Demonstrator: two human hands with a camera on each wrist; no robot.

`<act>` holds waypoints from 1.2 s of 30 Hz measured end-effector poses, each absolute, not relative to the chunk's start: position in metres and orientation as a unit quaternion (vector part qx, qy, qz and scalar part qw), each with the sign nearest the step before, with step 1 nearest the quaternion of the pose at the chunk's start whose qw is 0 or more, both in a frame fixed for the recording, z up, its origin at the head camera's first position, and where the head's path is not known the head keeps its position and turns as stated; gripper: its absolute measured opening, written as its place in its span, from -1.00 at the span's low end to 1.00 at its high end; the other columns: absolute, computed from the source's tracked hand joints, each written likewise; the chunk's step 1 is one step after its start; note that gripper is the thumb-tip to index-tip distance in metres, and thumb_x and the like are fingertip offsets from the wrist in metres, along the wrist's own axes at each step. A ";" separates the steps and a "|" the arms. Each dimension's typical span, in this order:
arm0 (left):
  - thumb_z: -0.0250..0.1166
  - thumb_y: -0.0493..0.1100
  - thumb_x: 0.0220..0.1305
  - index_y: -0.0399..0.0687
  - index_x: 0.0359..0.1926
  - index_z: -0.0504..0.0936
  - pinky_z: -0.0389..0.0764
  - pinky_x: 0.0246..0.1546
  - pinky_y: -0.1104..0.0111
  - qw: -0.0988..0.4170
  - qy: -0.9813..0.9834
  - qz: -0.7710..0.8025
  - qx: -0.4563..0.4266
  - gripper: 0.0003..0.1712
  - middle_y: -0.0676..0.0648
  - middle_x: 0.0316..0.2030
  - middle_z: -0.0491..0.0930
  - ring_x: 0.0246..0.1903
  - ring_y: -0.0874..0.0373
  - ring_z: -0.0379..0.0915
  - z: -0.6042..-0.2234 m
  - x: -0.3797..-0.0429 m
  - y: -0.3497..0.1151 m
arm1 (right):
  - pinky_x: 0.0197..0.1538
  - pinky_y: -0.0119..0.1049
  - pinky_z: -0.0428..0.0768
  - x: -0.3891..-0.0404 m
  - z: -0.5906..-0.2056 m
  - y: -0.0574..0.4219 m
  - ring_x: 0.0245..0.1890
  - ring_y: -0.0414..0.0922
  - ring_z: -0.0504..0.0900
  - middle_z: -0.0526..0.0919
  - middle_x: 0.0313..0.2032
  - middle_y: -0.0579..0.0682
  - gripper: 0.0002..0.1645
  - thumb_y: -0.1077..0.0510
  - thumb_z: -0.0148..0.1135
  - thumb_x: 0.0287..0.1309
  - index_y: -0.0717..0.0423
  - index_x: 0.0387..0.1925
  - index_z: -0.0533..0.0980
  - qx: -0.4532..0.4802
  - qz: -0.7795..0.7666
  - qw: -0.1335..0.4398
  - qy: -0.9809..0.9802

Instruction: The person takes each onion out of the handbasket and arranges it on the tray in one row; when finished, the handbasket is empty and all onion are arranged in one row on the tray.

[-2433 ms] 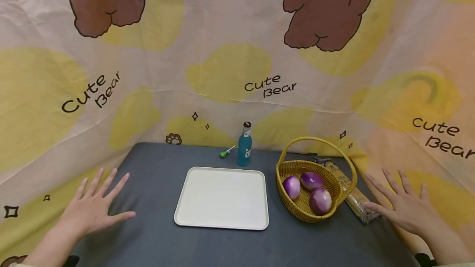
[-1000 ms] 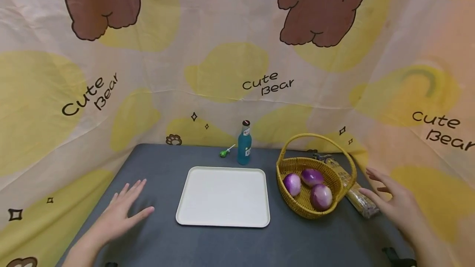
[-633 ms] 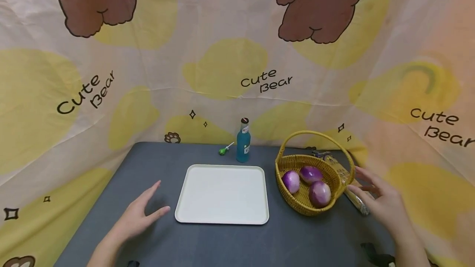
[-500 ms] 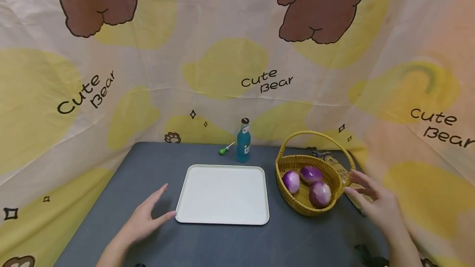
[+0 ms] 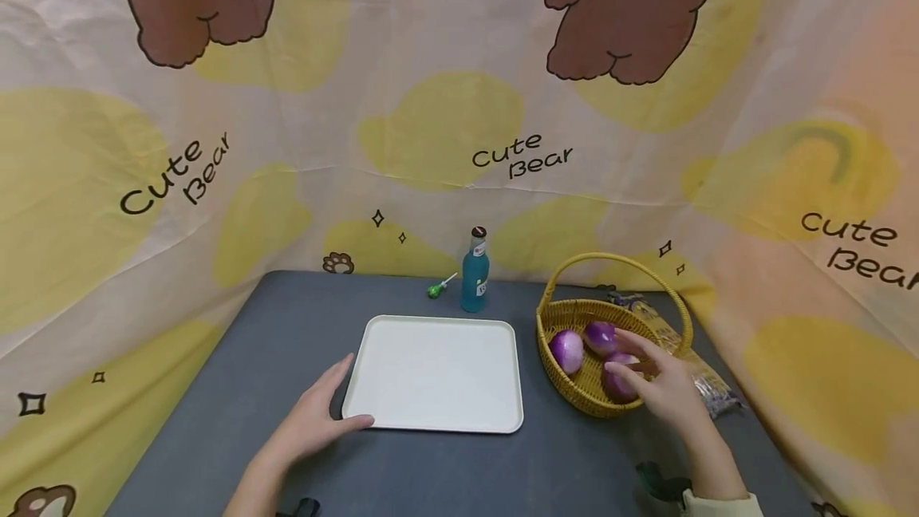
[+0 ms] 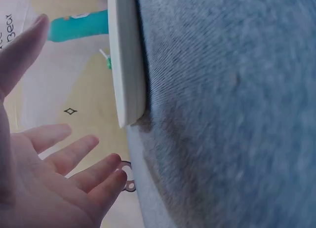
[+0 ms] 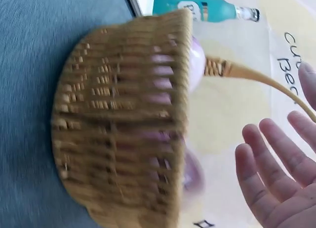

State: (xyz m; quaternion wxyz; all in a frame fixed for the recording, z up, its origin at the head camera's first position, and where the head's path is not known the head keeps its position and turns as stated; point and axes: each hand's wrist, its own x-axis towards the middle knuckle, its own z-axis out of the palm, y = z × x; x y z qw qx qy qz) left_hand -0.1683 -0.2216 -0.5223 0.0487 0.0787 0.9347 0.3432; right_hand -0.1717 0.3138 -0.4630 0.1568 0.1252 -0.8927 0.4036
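Observation:
In the head view, my left hand (image 5: 310,423) is beside the left edge of a white rectangular tray (image 5: 434,373), thumb and fingers spread near its front left corner. The left wrist view shows this hand (image 6: 64,183) holding nothing, its fingers loose and apart. My right hand (image 5: 671,389) hovers over the right rim of a yellow wicker basket (image 5: 567,397) with a tall handle. Three purple onions lie in it: a left one (image 5: 566,351), a back one (image 5: 599,337) and a front one (image 5: 617,386), partly hidden by my fingers. The right wrist view shows the palm (image 7: 291,208) without anything in it.
A blue bottle (image 5: 475,278) stands behind the tray, with a green lollipop (image 5: 435,290) lying to its left. Behind the basket, at its right, lies a long clear plastic packet (image 5: 707,385). A printed cloth (image 5: 416,142) hangs around the grey table (image 5: 301,317).
Both hands have come inward from the sides. The left has reached the tray's left edge; the right has passed the basket handle and is over the front onion. Basket and tray stay put.

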 end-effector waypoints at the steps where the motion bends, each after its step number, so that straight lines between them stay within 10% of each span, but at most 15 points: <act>1: 0.50 0.33 0.02 -0.09 0.60 0.00 0.24 0.33 -0.29 0.052 0.934 0.345 0.079 0.32 -0.35 0.53 0.08 0.49 -0.37 0.03 -0.524 -0.169 -0.221 | -0.19 -0.40 0.70 -0.174 -0.465 0.312 -0.14 -0.17 0.73 0.67 0.12 0.19 -0.36 0.14 0.44 0.20 0.06 0.31 0.50 0.124 0.405 0.144 -0.894; 13: 0.62 0.23 -0.11 -0.23 0.60 -0.14 0.10 0.42 -0.25 0.094 0.904 0.407 0.090 0.50 -0.36 0.58 -0.12 0.55 -0.33 -0.17 -0.544 -0.179 -0.221 | 0.05 0.11 0.66 -0.207 -0.481 0.286 0.13 0.26 0.61 0.59 0.19 0.27 -0.23 0.01 0.46 0.18 0.12 0.37 0.42 0.122 0.395 0.065 -0.908; 36: 0.64 0.18 -0.11 -0.30 0.56 0.02 0.20 0.39 -0.22 0.080 0.913 0.398 0.049 0.41 -0.36 0.55 0.01 0.51 -0.35 -0.04 -0.551 -0.175 -0.218 | 0.26 0.27 0.46 -0.232 -0.500 0.267 0.30 0.31 0.46 0.48 0.31 0.30 -0.30 0.18 0.43 0.19 0.19 0.34 0.44 0.168 0.301 0.066 -0.937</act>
